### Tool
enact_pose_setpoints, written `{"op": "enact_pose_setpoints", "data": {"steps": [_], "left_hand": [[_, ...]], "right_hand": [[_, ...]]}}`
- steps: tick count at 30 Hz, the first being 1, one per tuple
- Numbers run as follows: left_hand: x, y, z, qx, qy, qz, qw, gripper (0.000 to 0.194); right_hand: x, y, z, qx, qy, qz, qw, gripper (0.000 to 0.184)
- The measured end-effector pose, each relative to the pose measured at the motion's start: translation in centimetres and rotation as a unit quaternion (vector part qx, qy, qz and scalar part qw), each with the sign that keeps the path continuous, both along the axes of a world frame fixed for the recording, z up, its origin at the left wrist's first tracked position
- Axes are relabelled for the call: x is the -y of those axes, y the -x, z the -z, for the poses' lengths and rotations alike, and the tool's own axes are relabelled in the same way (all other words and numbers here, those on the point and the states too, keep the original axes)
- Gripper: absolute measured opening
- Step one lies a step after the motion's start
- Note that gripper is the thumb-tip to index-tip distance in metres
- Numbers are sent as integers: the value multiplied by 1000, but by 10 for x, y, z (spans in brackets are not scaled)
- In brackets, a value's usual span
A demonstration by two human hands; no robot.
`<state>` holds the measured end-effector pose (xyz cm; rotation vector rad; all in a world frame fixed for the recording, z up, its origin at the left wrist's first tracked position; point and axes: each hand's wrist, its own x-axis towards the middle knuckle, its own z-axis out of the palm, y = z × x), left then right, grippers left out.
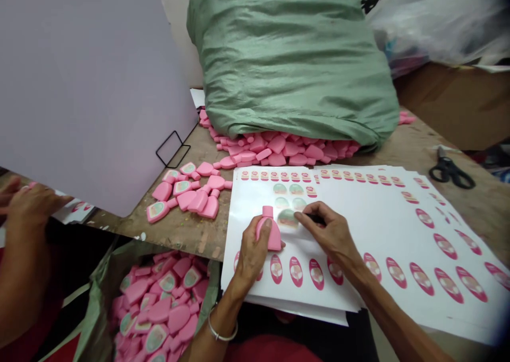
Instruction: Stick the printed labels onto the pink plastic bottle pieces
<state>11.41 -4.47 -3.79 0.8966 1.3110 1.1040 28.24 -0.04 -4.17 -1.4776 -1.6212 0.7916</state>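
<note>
My left hand (255, 247) is closed around a pink bottle-shaped plastic piece (271, 229), held upright over a white sticker sheet (358, 218). My right hand (329, 229) pinches a small dark tool (316, 218), its tip at a round greenish sticker (287, 218) on the sheet, just right of the pink piece. Two more rows of round stickers (289, 189) lie above it. Pink oval stickers (297, 271) run along the sheet's near edge.
A small heap of pink pieces (187, 192) lies left of the sheets; more spill from a green sack (290, 59). A bag (159, 309) below holds labelled pieces. Black scissors (450, 168) lie far right. Another person's hand (27, 205) works at left behind a white board (87, 80).
</note>
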Motion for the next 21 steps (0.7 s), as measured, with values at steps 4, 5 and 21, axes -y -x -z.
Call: {"op": "enact_pose_setpoints", "data": {"steps": [4, 5, 21], "left_hand": [[4, 0, 4, 102, 22, -55, 993, 60], [5, 0, 3, 130, 27, -57, 989, 62], [11, 3, -5, 73, 41, -51, 995, 68]], "right_hand": [[12, 7, -18, -44, 61, -47, 996, 31], [15, 11, -21, -46, 66, -59, 995, 31], [29, 29, -19, -12, -33, -82, 996, 22]]}}
